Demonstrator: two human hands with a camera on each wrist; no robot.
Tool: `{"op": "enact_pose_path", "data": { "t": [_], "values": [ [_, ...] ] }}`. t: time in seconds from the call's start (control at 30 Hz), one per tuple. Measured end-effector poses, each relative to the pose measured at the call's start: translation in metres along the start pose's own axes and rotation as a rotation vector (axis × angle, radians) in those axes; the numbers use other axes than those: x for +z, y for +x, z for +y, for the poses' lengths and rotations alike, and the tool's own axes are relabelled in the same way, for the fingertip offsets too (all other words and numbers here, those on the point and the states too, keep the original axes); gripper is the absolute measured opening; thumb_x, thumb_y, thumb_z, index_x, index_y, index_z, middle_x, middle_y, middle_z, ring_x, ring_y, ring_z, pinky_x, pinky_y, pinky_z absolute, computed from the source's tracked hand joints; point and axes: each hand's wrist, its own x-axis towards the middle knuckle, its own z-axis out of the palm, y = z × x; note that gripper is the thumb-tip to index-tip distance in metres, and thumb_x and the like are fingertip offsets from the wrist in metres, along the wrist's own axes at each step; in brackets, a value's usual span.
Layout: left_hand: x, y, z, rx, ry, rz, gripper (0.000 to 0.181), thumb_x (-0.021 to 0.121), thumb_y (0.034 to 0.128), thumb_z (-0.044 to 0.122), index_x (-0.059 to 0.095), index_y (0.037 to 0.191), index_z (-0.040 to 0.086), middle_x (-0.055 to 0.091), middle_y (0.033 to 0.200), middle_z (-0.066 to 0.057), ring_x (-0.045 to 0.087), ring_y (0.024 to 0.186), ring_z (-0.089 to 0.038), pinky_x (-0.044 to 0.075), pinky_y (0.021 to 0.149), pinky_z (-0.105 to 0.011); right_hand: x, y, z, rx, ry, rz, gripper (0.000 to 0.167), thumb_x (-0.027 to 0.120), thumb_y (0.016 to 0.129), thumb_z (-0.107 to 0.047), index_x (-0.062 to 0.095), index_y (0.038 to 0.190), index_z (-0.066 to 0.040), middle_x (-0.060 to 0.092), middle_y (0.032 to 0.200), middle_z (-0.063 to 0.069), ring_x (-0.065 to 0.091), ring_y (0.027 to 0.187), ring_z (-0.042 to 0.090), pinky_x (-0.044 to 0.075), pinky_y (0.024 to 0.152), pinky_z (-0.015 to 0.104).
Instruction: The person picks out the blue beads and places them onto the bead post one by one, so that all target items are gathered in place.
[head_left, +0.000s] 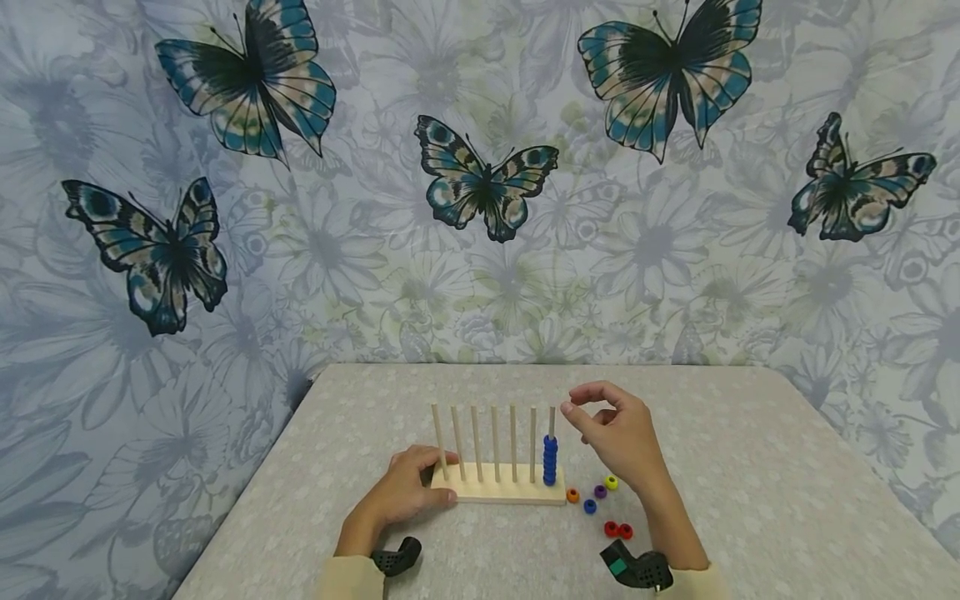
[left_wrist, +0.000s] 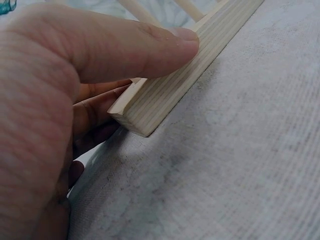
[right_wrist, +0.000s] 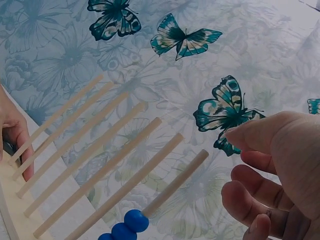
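Observation:
A wooden peg rack (head_left: 498, 492) with a row of several upright pegs stands on the table. A stack of blue beads (head_left: 551, 461) sits on its rightmost peg (right_wrist: 177, 181), whose upper part is bare; the other pegs carry no beads. My left hand (head_left: 408, 490) grips the rack's left end, its thumb (left_wrist: 145, 52) along the front edge and its fingers behind. My right hand (head_left: 618, 429) is raised just right of the rightmost peg's tip, apart from it. Its fingers are loosely bent, and no bead shows between them and the thumb.
Right of the rack lie an orange bead (head_left: 573, 495), a blue bead (head_left: 590, 506), a purple bead (head_left: 600, 492), a yellow bead (head_left: 611, 482) and two red beads (head_left: 618, 530). A pale cloth covers the table (head_left: 750, 467), and a butterfly-patterned wall (head_left: 487, 292) rises behind it.

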Motion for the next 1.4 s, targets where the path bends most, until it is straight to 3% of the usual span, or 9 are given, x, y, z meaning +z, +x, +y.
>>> {"op": "enact_pose_path", "data": {
  "t": [0.3, 0.67, 0.97, 1.17, 1.4],
  "values": [
    [0.0, -0.001, 0.001, 0.007, -0.007, 0.006, 0.047, 0.088, 0.0707, 0.044, 0.068, 0.113, 0.042, 0.062, 0.129, 0.011, 0.044, 0.133, -0.025, 0.022, 0.114, -0.062, -0.006, 0.0, 0.002, -0.024, -0.039, -0.008, 0.021, 0.074, 0.091, -0.032, 0.069, 0.107, -0.018, 0.069, 0.105, 0.005, 0.06, 0.057, 0.016, 0.049, 0.047, 0.029],
    [-0.001, -0.002, 0.001, 0.013, -0.004, 0.005, 0.048, 0.088, 0.0709, 0.045, 0.068, 0.115, 0.042, 0.062, 0.13, 0.01, 0.043, 0.132, -0.027, 0.025, 0.112, -0.062, -0.022, -0.007, 0.016, -0.005, -0.096, -0.022, 0.021, 0.074, 0.091, -0.034, 0.07, 0.107, -0.02, 0.068, 0.102, 0.002, 0.058, 0.055, 0.021, 0.047, 0.044, 0.03],
    [0.0, 0.0, -0.001, 0.02, -0.004, 0.011, 0.042, 0.088, 0.0687, 0.046, 0.069, 0.106, 0.045, 0.064, 0.125, 0.014, 0.047, 0.13, -0.025, 0.024, 0.113, -0.063, -0.029, -0.017, 0.032, 0.061, -0.19, -0.068, 0.022, 0.076, 0.09, -0.032, 0.07, 0.107, -0.019, 0.068, 0.096, 0.002, 0.054, 0.052, 0.015, 0.046, 0.044, 0.027],
    [0.001, 0.0, -0.002, 0.026, -0.004, 0.013, 0.04, 0.088, 0.0692, 0.046, 0.07, 0.105, 0.043, 0.065, 0.123, 0.015, 0.048, 0.128, -0.024, 0.022, 0.113, -0.062, -0.032, -0.025, 0.043, 0.107, -0.194, -0.117, 0.026, 0.077, 0.089, -0.034, 0.071, 0.108, -0.018, 0.069, 0.094, 0.002, 0.055, 0.052, 0.014, 0.044, 0.044, 0.026],
    [0.001, -0.001, 0.0, 0.006, -0.018, 0.012, 0.041, 0.087, 0.0689, 0.046, 0.07, 0.105, 0.045, 0.064, 0.125, 0.013, 0.043, 0.131, -0.028, 0.026, 0.112, -0.064, -0.027, -0.03, 0.056, 0.151, -0.271, -0.157, 0.025, 0.079, 0.086, -0.034, 0.072, 0.104, -0.017, 0.066, 0.083, -0.003, 0.047, 0.055, 0.011, 0.042, 0.05, 0.024]
  ]
}}
